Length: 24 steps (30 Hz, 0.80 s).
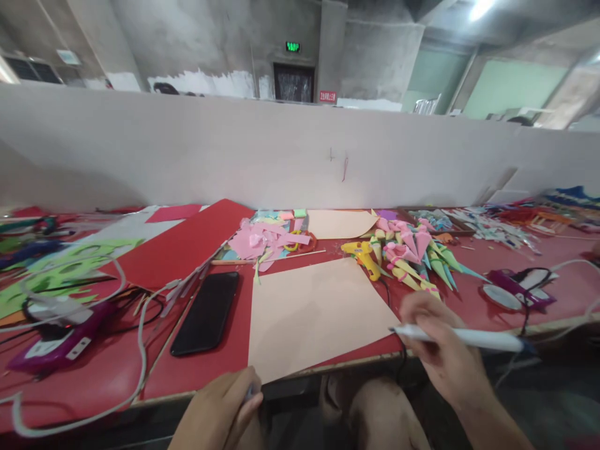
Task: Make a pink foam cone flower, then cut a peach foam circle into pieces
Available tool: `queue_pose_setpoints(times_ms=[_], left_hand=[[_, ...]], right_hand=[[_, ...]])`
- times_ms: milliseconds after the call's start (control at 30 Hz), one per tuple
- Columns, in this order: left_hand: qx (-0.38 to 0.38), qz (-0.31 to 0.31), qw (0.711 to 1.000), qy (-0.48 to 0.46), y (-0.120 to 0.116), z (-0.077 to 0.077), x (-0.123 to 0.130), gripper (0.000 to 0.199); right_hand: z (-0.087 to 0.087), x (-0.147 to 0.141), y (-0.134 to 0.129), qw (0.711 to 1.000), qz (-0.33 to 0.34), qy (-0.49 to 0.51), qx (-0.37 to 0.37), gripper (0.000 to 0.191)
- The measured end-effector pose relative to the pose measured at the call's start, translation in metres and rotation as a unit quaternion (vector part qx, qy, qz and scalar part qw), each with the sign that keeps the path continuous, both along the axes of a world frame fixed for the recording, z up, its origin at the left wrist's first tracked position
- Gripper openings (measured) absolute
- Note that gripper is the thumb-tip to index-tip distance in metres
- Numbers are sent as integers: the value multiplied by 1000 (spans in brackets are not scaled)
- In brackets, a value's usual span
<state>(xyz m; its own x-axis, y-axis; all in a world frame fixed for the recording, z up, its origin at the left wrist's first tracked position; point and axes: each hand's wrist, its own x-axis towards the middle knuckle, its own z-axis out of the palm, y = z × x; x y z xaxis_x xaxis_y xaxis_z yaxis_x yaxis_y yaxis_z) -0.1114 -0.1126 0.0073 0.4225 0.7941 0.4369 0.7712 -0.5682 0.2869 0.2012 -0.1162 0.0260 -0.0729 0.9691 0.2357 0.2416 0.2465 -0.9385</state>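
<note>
A large sheet of cream paper point(319, 312) lies at the table's front edge. My right hand point(443, 347) grips a white marker point(473, 337), its dark tip pointing left at the sheet's right corner; whether it touches the paper I cannot tell. At the lower left corner of the sheet, my left hand point(225, 406) is closed, with a small greyish thing showing between thumb and fingers, too hidden to name. Behind the sheet's right side lies a yellow glue gun point(363, 256). A black phone point(206, 312) rests left of the paper.
Pink paper scraps point(262, 240), another cream sheet point(340, 224) and a pile of pink, yellow and green paper cones point(412, 250) lie farther back. Purple power strips point(60, 340) with loose white cables flank the work area. A white partition point(234, 150) rises behind the red table point(154, 375).
</note>
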Motion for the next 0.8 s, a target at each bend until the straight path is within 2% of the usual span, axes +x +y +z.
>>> queue_pose_setpoints(times_ms=[67,133,200,300,433,500,633,800], left_hand=[[-29,2,1000,8,13,2,9,39],[-47,17,998,37,29,0,12,32],[-61,39,993,98,45,-8,12,28],[-70,88,970,214,62,-20,14,35],[-50,126,952,275,66,-29,21,31],[-48,133,948,284,65,-29,22,30],[-58,135,950,277,66,-28,20,29],[-67,134,949,277,71,-26,18,33]], right_hand=[[3,-13,29,995,-11,95,-4,18],[1,-27,51,994,-1,103,-24,13],[-7,-39,69,994,29,90,-55,14],[-24,-57,96,983,70,150,-85,23],[-43,-81,124,973,100,172,-115,22],[-47,-91,132,973,110,163,-121,16],[-52,-105,143,970,133,146,-140,17],[-57,-111,161,976,66,143,-147,22]])
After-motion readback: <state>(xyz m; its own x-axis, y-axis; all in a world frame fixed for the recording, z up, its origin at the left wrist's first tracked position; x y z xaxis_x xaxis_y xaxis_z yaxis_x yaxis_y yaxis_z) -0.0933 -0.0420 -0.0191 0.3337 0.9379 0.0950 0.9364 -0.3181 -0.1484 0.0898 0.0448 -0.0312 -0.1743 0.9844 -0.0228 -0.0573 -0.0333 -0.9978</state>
